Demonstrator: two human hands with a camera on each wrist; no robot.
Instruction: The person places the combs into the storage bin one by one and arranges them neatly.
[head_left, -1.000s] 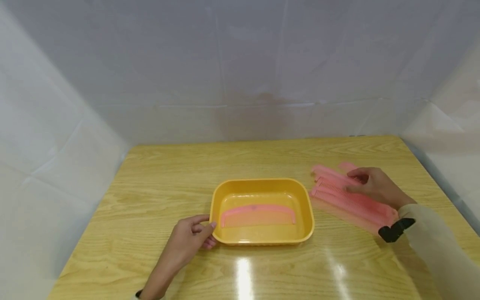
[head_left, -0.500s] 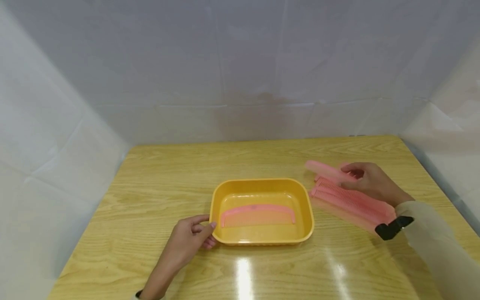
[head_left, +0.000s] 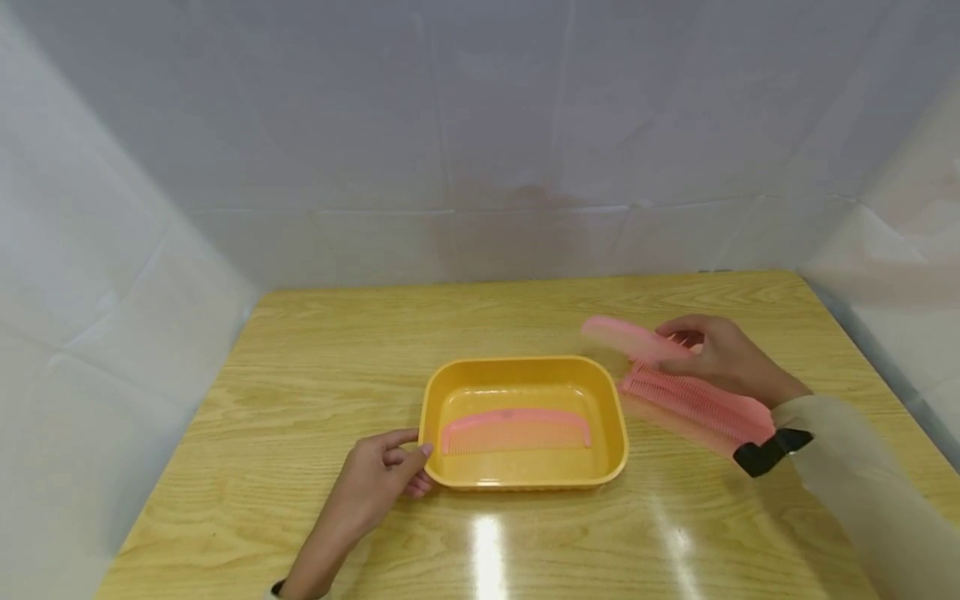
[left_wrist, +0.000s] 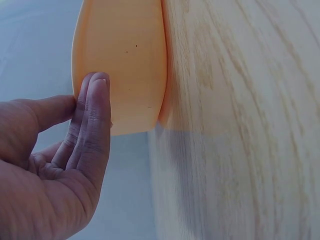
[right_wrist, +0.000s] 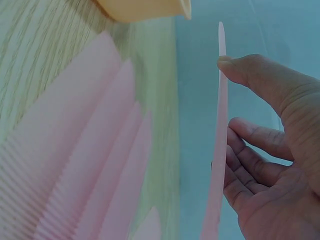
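A yellow plastic tray [head_left: 525,374] stands mid-table with one pink comb [head_left: 517,419] lying flat inside, teeth toward the near side. My left hand [head_left: 375,475] pinches the tray's left wall near the front corner, thumb at the rim and fingers against the outside [left_wrist: 132,65]. Between thumb and fingertips my right hand [head_left: 720,358] holds another pink comb [head_left: 626,337], raised clear of the table; the right wrist view shows this comb [right_wrist: 219,130] edge-on. Below that hand, a fanned pile of several pink combs [head_left: 693,404] lies right of the tray, partly hidden by the hand and wrist strap.
The wood-grain table [head_left: 337,350] is bounded by pale sheeting [head_left: 495,167] at the back and on both sides. A black strap [head_left: 772,452] sits on the right wrist. The pile's left end lies close to the tray's right rim.
My right hand has lifted one comb off the pile and moved it left, toward the tray. The left hand, the tray and the comb inside it have stayed put.
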